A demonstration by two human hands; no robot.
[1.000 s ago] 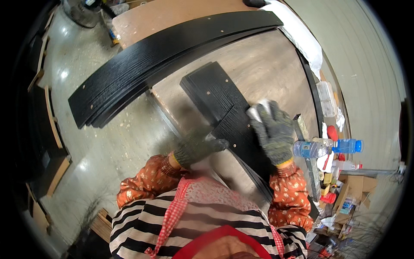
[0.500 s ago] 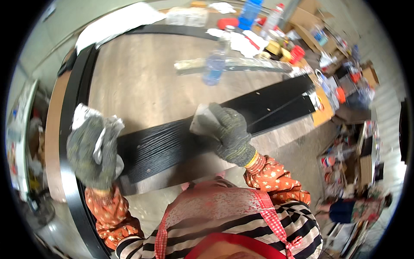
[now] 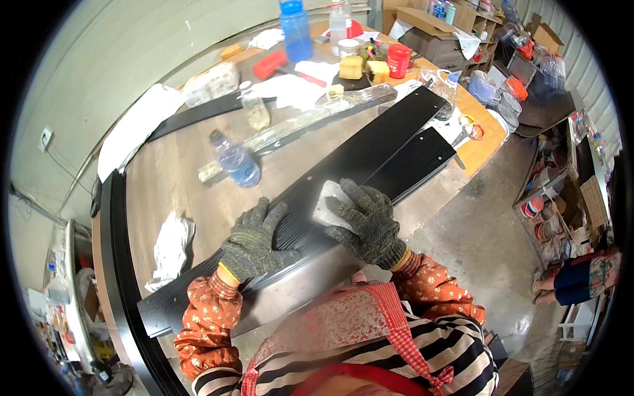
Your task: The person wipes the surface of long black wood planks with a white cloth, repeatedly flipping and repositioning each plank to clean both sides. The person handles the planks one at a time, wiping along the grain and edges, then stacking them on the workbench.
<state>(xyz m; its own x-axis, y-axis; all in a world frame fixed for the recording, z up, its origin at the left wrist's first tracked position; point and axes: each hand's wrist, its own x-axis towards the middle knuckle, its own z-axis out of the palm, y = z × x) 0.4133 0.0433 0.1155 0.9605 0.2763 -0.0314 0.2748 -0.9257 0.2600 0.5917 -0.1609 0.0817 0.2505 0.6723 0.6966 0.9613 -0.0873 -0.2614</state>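
- Your left hand (image 3: pixel 254 241) lies flat and open on the black board (image 3: pixel 310 204) along the table's (image 3: pixel 165 178) near edge; lean harder and the board may slide off.
- Your right hand (image 3: pixel 366 221) presses a pale pad (image 3: pixel 328 206), fingers curled over it; uneven pressure could scuff the finish.
- The bottle (image 3: pixel 234 162) may roll if jolted.
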